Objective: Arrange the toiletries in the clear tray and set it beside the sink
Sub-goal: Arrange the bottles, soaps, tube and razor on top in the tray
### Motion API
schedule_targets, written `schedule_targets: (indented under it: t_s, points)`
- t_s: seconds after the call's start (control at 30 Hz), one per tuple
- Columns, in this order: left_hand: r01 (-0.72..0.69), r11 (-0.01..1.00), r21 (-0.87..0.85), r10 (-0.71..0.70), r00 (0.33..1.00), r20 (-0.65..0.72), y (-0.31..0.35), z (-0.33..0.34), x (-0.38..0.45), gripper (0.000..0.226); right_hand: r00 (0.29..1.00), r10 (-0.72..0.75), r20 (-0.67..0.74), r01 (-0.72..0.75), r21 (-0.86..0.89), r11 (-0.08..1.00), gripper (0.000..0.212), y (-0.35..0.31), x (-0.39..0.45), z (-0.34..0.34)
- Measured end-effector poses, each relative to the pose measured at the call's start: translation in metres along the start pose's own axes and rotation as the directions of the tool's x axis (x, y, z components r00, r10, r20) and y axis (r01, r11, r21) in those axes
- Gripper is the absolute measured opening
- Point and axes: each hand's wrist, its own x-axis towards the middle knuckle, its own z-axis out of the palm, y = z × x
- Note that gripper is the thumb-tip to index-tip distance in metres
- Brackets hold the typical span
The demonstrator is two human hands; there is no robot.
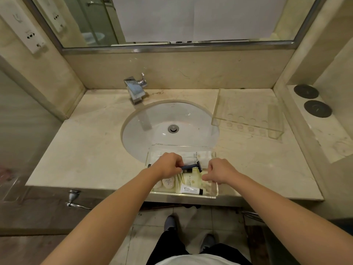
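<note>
Two hands over clear tray [214, 196] at desk's near edge: left hand [168, 163] pinching razor [193, 166], head pointing right; right hand [219, 173] loosely curled, empty.

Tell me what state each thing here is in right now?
Left hand: grips the razor's handle.
Razor: held over the clear tray.
Right hand: curled over the tray; whether it holds anything I cannot tell.
Clear tray: at the counter's front edge, holding toiletries.
Faucet: no water running.
Sink: empty.
</note>
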Motion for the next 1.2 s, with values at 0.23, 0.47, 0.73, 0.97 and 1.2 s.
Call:
schedule_targets:
  t_s: [0.23, 0.47, 0.73, 0.97, 1.2]
  points:
    - [-0.042, 0.997, 0.061, 0.040, 0.998, 0.042, 0.005, 0.008, -0.002, 0.012, 0.968, -0.211, -0.132, 0.213, -0.002, 0.977, 0.026, 0.002, -0.003, 0.010]
    - [-0.111, 0.985, 0.129, 0.103, 0.993, 0.064, 0.006, 0.017, -0.002, 0.012, 0.937, -0.338, -0.085, 0.298, -0.308, 0.903, 0.009, -0.003, -0.003, 0.017]
    - [-0.050, 0.992, 0.115, 0.063, 0.991, -0.116, -0.001, 0.014, -0.005, 0.014, 0.944, -0.324, -0.064, 0.275, -0.393, 0.878, 0.005, 0.005, 0.000, 0.021]
    - [0.186, 0.972, -0.140, -0.226, 0.903, -0.365, -0.030, -0.006, -0.002, 0.007, 0.940, -0.336, -0.058, 0.280, -0.430, 0.858, 0.003, 0.008, 0.001, 0.030]
    - [0.349, 0.895, -0.279, -0.441, 0.792, -0.423, -0.060, -0.018, -0.003, 0.020, 0.945, -0.319, -0.072, 0.274, -0.360, 0.892, 0.014, 0.008, 0.004, 0.028]
